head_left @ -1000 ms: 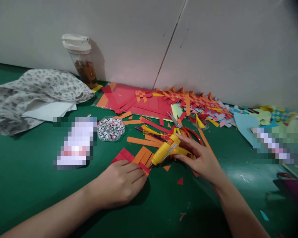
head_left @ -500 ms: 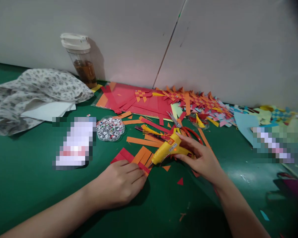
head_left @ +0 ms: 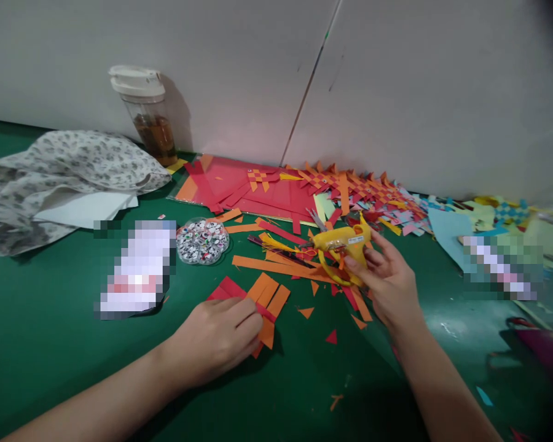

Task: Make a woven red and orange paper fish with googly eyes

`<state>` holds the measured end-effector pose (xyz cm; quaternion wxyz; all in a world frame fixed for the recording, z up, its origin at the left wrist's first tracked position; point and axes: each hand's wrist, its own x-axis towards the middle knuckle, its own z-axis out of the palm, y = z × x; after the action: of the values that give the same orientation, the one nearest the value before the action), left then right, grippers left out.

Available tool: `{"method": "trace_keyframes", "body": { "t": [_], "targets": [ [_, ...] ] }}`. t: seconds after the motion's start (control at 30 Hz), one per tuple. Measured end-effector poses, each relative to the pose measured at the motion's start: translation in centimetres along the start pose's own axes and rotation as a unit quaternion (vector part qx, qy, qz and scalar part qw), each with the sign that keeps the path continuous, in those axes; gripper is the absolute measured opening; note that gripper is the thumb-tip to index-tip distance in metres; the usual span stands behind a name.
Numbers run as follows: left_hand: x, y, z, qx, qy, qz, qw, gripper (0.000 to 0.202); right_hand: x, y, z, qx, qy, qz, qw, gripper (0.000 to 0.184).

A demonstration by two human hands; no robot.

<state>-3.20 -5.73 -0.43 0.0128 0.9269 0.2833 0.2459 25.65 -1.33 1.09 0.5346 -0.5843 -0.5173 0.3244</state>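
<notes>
My left hand [head_left: 223, 331] grips a piece of woven red and orange paper strips [head_left: 268, 301] on the green table. Its fingers cover part of the weave; orange ends stick out to the right and below. In my right hand [head_left: 387, 276] is a yellow hot glue gun [head_left: 343, 245], held over the strips behind the weave with its nozzle pointing left. Under and around the gun lie loose orange strips [head_left: 270, 264], a yellow tassel [head_left: 281, 244] and scissors, partly hidden by the gun.
Beyond my left hand sits a clear flower-shaped box of googly eyes [head_left: 203, 241]. Red paper sheets [head_left: 281, 190] and woven paper fish [head_left: 364, 187] lie along the wall. A tea bottle [head_left: 147, 116] and patterned cloth [head_left: 92, 159] are at the back left. Blurred-out bright objects lie left and right.
The glue gun has lifted away from the woven paper, up and to the right, and turned in my right hand. My left hand keeps its hold, and more of the weave shows.
</notes>
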Motion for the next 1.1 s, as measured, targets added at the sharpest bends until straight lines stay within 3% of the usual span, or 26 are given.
{"method": "trace_keyframes", "body": {
  "t": [0.1, 0.27, 0.57, 0.87, 0.97, 1.1],
  "targets": [
    [-0.3, -0.1, 0.2, 0.001, 0.015, 0.006, 1.0, 0.013, 0.2, 0.2, 0.1, 0.022, 0.044, 0.035, 0.998, 0.079],
    [0.0, 0.0, 0.1, 0.008, 0.035, 0.02, 0.999, 0.014, 0.2, 0.2, 0.1, 0.017, 0.034, 0.044, 0.998, 0.077],
    [0.8, 0.6, 0.1, 0.069, -0.021, 0.008, 0.997, 0.018, 0.2, 0.9, -0.2, -0.015, 0.013, 0.021, 1.0, 0.08],
    [0.9, 0.9, 0.2, 0.048, -0.068, -0.032, 0.996, 0.024, 0.2, 0.8, 0.0, -0.021, 0.013, 0.008, 1.0, 0.078],
    [0.8, 0.7, 0.4, 0.024, -0.055, -0.035, 0.998, 0.022, 0.2, 0.7, -0.1, -0.018, 0.013, 0.009, 1.0, 0.078],
    [0.7, -0.5, -0.5, -0.007, 0.016, -0.074, 0.997, 0.019, 0.2, 0.6, -0.1, -0.014, 0.016, 0.02, 1.0, 0.078]
  ]
}}
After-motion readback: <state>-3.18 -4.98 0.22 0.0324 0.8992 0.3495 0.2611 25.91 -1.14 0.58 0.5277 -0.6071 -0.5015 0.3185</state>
